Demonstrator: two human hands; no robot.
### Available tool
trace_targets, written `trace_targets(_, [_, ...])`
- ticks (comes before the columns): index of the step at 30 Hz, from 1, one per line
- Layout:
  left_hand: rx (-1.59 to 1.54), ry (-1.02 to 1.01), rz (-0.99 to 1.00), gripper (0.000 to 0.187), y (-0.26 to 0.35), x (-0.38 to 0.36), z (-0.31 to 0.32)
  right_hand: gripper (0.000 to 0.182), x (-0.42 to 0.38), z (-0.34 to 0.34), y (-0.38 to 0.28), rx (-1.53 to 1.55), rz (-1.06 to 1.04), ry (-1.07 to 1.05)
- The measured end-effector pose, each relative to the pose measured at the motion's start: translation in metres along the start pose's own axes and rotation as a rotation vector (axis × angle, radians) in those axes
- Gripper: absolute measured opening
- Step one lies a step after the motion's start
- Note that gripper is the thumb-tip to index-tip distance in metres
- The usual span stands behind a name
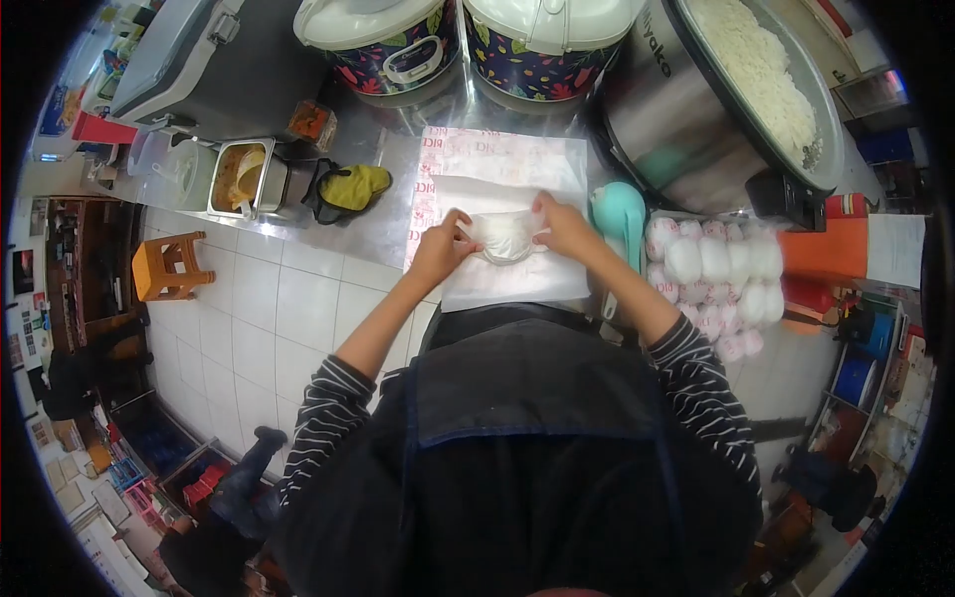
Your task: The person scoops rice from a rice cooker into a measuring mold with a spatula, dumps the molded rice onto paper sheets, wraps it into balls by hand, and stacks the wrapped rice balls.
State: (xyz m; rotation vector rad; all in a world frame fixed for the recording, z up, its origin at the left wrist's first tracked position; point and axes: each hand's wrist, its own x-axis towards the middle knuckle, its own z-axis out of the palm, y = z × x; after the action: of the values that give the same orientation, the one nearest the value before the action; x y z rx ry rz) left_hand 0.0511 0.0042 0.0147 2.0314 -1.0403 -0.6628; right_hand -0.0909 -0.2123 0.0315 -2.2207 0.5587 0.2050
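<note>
On paper, left hand and right hand pinch a white bundle, insides hidden.

Food-shop kitchen: large rice cooker

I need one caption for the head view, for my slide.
Fingers of the left hand and right hand hold a folded white wrapper on printed sheets, near a rice cooker.
</note>
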Motion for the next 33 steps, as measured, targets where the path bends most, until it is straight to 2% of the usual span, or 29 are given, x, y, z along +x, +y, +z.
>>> trace_targets(1, [0.038, -0.018, -0.044, 0.038, 0.011, 0.007, -0.009, 0.025, 0.002, 0.001, -0.002, -0.001, -0.002, 0.003])
trace_targets(2, [0.076, -0.036, -0.088, 0.042, 0.017, 0.013, -0.015, 0.025, 0.004, 0.003, -0.003, -0.1, -0.103, 0.088])
trace_targets(3, [0.058, 0.029, 0.064, 0.046, 0.015, 0.017, -0.015, 0.025, 0.005, 0.002, -0.006, -0.2, -0.203, 0.171])
trace_targets(4, [0.058, 0.028, 0.068, 0.046, 0.012, 0.02, -0.018, 0.025, 0.007, 0.0, -0.008, -0.201, -0.202, 0.175])
trace_targets(6, [0.248, -0.05, 0.232, 0.043, 0.009, 0.026, -0.022, 0.024, 0.01, -0.006, -0.011, -0.382, -0.395, 0.154])
trace_targets(7, [0.248, -0.049, 0.235, 0.043, 0.01, 0.03, -0.025, 0.024, 0.012, -0.006, -0.009, -0.383, -0.394, 0.156])
trace_targets(9, [0.256, -0.018, 0.57, 0.034, 0.01, 0.035, -0.029, 0.021, 0.017, -0.004, -0.005, -0.42, -0.502, 0.093])
trace_targets(10, [0.256, -0.019, 0.572, 0.034, 0.006, 0.033, -0.026, 0.021, 0.016, -0.002, -0.002, -0.421, -0.501, 0.095])
trace_targets(12, [0.088, -0.11, 0.447, 0.024, -0.004, 0.023, -0.016, 0.011, 0.008, 0.004, 0.005, -0.387, -0.546, 0.067])
trace_targets(13, [0.088, -0.088, 0.411, 0.018, -0.007, 0.018, -0.013, 0.011, 0.003, 0.011, 0.009, -0.386, -0.541, 0.065])
trace_targets(14, [0.084, -0.095, 0.41, 0.018, -0.009, 0.012, -0.008, 0.008, -0.004, 0.021, 0.013, -0.427, -0.653, 0.212])
trace_targets(15, [0.152, -0.027, 0.463, 0.017, -0.01, 0.006, -0.003, 0.006, -0.012, 0.027, 0.014, -0.468, -0.763, 0.361])
trace_targets(18, [0.328, 0.139, 0.672, 0.017, -0.011, -0.008, 0.008, 0.007, -0.031, 0.033, 0.014, -0.632, -0.767, 0.455])
trace_targets(19, [0.383, 0.14, 0.677, 0.021, -0.009, -0.012, 0.01, 0.015, -0.038, 0.03, 0.009, -0.66, -0.785, 0.519])
trace_targets(20, [0.387, 0.141, 0.683, 0.021, -0.007, -0.016, 0.012, 0.015, -0.045, 0.028, 0.003, -0.661, -0.785, 0.526])
trace_targets(23, [0.315, 0.172, 0.584, 0.04, 0.001, -0.026, 0.021, 0.02, -0.053, 0.029, 0.001, -0.651, -0.715, 0.573])
trace_targets(24, [0.312, 0.172, 0.582, 0.04, 0.005, -0.026, 0.023, 0.021, -0.045, 0.037, 0.011, -0.632, -0.689, 0.525])
trace_targets(26, [0.147, 0.186, 0.382, 0.035, 0.011, -0.025, 0.025, 0.022, -0.036, 0.043, 0.016, -0.605, -0.666, 0.478])
trace_targets(27, [0.151, 0.189, 0.383, 0.035, 0.01, -0.022, 0.023, 0.021, -0.031, 0.041, 0.016, -0.544, -0.606, 0.426])
trace_targets(29, [-0.005, 0.198, 0.254, 0.028, 0.01, -0.015, 0.02, 0.02, -0.025, 0.037, 0.014, -0.485, -0.549, 0.375])
trace_targets(30, [-0.004, 0.197, 0.257, 0.028, 0.014, -0.012, 0.017, 0.019, -0.024, 0.034, 0.009, -0.298, -0.453, 0.399])
trace_targets(31, [-0.057, 0.244, 0.115, 0.025, 0.023, -0.009, 0.012, 0.018, -0.024, 0.031, 0.004, -0.114, -0.354, 0.421])
trace_targets(32, [-0.11, 0.289, -0.027, 0.024, 0.033, -0.004, 0.008, 0.018, -0.023, 0.028, -0.002, -0.116, -0.35, 0.425])
trace_targets(33, [-0.192, 0.386, -0.011, 0.024, 0.041, 0.002, 0.007, 0.02, -0.023, 0.026, -0.009, 0.147, -0.191, 0.42])
